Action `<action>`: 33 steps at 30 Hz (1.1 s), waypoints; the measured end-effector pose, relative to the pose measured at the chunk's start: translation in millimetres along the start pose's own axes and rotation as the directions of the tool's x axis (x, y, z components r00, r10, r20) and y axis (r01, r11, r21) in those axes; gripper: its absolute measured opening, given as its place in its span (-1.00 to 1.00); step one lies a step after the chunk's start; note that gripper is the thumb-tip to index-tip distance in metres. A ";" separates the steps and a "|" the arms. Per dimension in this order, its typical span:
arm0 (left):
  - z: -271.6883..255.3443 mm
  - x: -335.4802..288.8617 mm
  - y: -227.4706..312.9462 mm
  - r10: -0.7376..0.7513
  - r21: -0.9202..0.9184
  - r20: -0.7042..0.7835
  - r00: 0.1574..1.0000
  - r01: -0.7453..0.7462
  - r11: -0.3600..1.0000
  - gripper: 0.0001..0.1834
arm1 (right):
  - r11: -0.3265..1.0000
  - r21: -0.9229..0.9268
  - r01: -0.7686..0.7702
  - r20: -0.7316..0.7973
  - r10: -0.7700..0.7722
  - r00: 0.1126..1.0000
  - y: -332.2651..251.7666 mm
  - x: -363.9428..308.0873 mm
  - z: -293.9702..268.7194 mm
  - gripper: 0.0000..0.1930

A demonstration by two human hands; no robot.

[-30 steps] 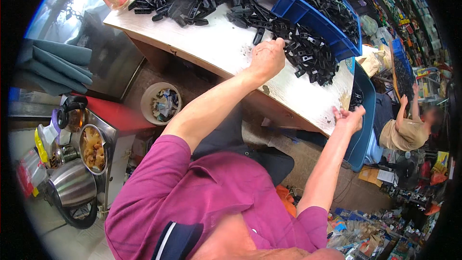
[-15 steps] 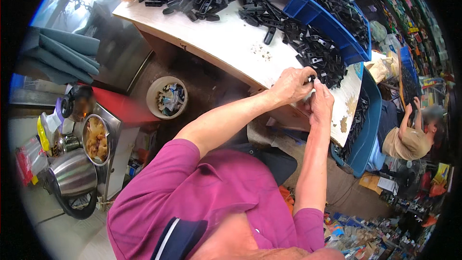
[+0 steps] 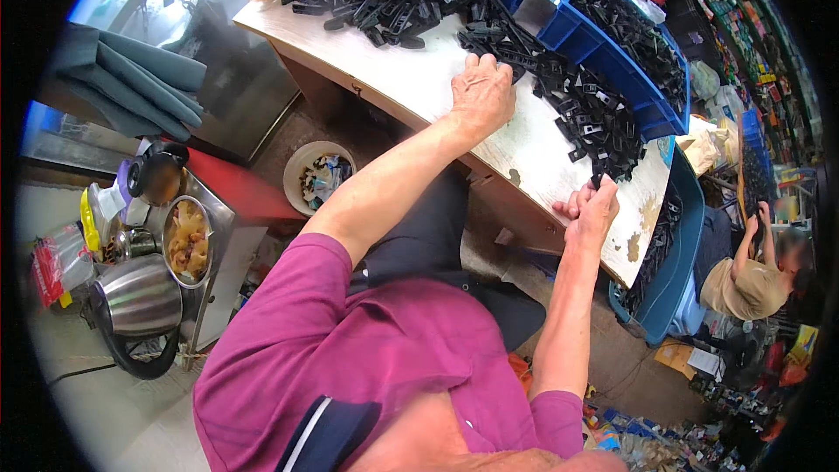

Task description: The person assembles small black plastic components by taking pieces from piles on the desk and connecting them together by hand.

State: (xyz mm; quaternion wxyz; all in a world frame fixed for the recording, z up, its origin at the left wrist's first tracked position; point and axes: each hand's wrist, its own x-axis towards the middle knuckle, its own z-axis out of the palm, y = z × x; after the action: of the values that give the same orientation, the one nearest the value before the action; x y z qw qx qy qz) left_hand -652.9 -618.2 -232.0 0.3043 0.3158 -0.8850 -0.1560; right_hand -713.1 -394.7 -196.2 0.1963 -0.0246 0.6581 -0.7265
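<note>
Black parts heap toward the desk's far edge, just beyond curled left hand and right hand, grasp unclear.

the magenta shirt has short sleeves and a white-striped navy collar, over seemingly dark trousers.

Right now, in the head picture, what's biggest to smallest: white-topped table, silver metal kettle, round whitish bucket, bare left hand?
1. White-topped table
2. Silver metal kettle
3. Round whitish bucket and bare left hand: they look too alike to rank.
</note>
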 end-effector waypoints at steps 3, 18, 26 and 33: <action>3.5 -0.3 -2.0 0.047 -0.008 0.017 0.999 -0.047 0.999 -0.78 | 0.999 -0.007 0.033 0.003 -0.033 0.999 4.6 0.6 -2.8 -0.61; -6.2 -63.5 60.4 0.119 -0.854 0.445 0.887 0.381 0.354 -0.75 | 0.997 0.035 0.075 -0.005 -0.074 0.997 1.5 -6.0 0.3 -0.69; -5.9 -63.8 73.4 0.167 -0.832 0.509 0.844 0.433 0.346 -0.70 | 0.990 0.004 0.142 0.066 -0.142 0.988 5.1 -7.3 -6.5 -0.68; -5.0 -62.3 79.0 0.097 -0.780 0.614 0.784 0.582 0.229 -0.76 | 0.970 -0.016 0.241 0.090 -0.239 0.967 20.4 2.5 -14.3 -0.67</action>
State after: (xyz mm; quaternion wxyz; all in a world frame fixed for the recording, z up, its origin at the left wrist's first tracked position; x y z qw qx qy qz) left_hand -648.0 -518.5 -218.5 0.1340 0.1513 -0.5874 -0.7837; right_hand -714.5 -383.1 -218.4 0.1354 -0.1385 0.6507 -0.7342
